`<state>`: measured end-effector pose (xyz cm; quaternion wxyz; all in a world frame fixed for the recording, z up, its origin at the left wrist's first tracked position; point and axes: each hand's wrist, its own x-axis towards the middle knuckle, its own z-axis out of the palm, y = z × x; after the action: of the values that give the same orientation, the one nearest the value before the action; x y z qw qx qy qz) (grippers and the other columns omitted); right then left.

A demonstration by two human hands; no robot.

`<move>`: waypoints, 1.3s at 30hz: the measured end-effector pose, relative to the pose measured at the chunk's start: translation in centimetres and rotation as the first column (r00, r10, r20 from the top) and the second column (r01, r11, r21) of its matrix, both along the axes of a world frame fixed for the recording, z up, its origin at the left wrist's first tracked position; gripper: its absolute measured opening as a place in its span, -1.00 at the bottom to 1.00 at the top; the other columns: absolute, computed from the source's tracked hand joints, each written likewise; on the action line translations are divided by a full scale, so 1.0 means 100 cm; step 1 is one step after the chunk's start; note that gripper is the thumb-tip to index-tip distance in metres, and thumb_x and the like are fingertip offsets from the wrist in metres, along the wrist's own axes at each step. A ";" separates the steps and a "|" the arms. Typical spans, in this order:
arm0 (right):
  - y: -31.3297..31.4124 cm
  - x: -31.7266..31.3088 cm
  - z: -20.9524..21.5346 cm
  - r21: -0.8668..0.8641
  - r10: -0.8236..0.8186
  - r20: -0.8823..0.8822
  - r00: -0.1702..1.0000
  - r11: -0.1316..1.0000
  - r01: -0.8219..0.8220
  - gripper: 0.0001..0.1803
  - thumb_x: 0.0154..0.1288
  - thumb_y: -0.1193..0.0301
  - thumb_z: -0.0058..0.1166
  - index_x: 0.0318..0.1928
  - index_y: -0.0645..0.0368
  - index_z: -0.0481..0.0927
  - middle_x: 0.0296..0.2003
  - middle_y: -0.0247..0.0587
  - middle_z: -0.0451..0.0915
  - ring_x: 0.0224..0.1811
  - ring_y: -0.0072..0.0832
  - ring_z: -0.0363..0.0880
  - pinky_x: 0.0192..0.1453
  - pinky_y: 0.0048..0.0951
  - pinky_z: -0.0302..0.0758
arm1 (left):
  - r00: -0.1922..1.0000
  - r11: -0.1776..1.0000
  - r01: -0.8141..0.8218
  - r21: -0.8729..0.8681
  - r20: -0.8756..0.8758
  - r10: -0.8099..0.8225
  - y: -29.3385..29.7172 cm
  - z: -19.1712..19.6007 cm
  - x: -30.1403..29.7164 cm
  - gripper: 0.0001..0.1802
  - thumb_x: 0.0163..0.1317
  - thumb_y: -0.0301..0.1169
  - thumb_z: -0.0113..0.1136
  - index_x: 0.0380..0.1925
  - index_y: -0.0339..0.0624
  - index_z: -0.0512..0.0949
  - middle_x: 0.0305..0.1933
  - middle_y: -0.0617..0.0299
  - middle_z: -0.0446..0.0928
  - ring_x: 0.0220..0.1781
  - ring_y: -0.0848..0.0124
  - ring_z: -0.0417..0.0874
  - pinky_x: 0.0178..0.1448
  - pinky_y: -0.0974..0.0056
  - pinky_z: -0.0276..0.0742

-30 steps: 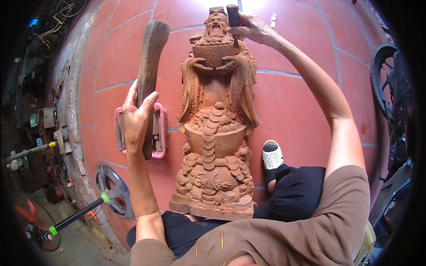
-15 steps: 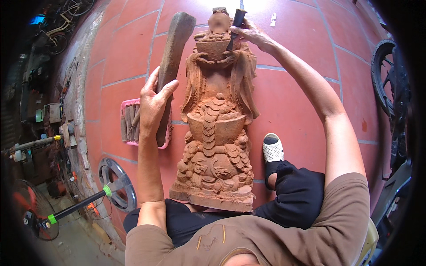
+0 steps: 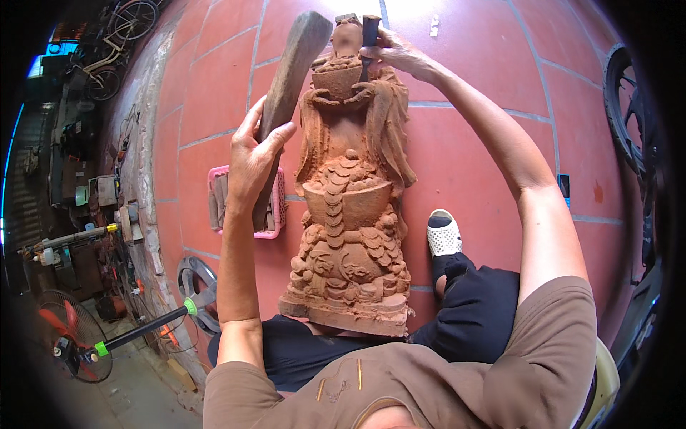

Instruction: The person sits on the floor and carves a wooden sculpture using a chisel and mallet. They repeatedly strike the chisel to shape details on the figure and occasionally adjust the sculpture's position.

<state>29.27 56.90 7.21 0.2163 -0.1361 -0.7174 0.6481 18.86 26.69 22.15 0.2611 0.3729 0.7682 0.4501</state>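
Observation:
A reddish-brown carved wooden statue lies lengthwise on the floor between my legs, its head at the far end and its base close to me. Coins, a bowl shape and robed arms are carved on it. My left hand is wrapped round a long wooden club-like mallet, raised left of the statue with its thick end up. At the far end, my right hand grips a chisel by its dark handle. The chisel's blade points down at the carved bowl near the statue's chest; whether its tip touches cannot be made out.
A pink basket of wooden-handled tools stands left of the statue, partly behind my left forearm. Red tiles cover the floor. A fan and a round-based stand are at lower left; a wheel is at far right.
The mallet has tilted its thick end rightward, closer to the statue's head. The chisel stands more upright, slightly further left. The whole view has shifted a little.

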 end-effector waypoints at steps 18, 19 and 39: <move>0.012 -0.064 -0.018 0.285 0.017 0.171 0.985 0.956 -0.066 -0.64 0.45 0.14 0.03 -0.04 0.18 0.37 -0.33 -0.27 0.50 -0.34 -0.48 0.62 -0.35 -0.42 0.65 | 0.980 0.998 0.066 0.017 -0.191 -0.062 0.076 -0.025 -0.036 -0.18 0.26 -0.19 0.35 0.44 -0.22 0.23 -0.33 0.23 0.57 -0.36 0.53 0.56 -0.31 0.41 0.50; 0.012 -0.063 -0.017 0.285 0.027 0.173 0.985 0.956 -0.076 -0.63 0.45 0.13 0.03 -0.04 0.18 0.38 -0.34 -0.28 0.50 -0.34 -0.49 0.62 -0.35 -0.42 0.64 | 0.971 0.996 0.090 -0.008 -0.223 -0.090 0.079 -0.026 -0.040 -0.18 0.26 -0.18 0.36 0.44 -0.23 0.23 -0.32 0.23 0.57 -0.36 0.53 0.57 -0.31 0.41 0.51; 0.016 -0.032 -0.015 0.196 0.059 0.153 0.986 0.977 -0.089 -0.51 0.45 0.04 0.05 0.18 0.08 0.38 -0.10 -0.23 0.59 -0.11 -0.51 0.60 -0.13 -0.39 0.63 | 0.926 0.975 0.178 -0.129 -0.313 -0.211 0.096 -0.013 -0.049 -0.20 0.27 -0.19 0.34 0.44 -0.20 0.25 -0.40 0.30 0.51 -0.42 0.54 0.53 -0.36 0.38 0.50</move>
<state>26.11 58.46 5.69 0.1514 -0.1336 -0.7980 0.5678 13.99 36.32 20.89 0.1924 0.5030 0.7811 0.3161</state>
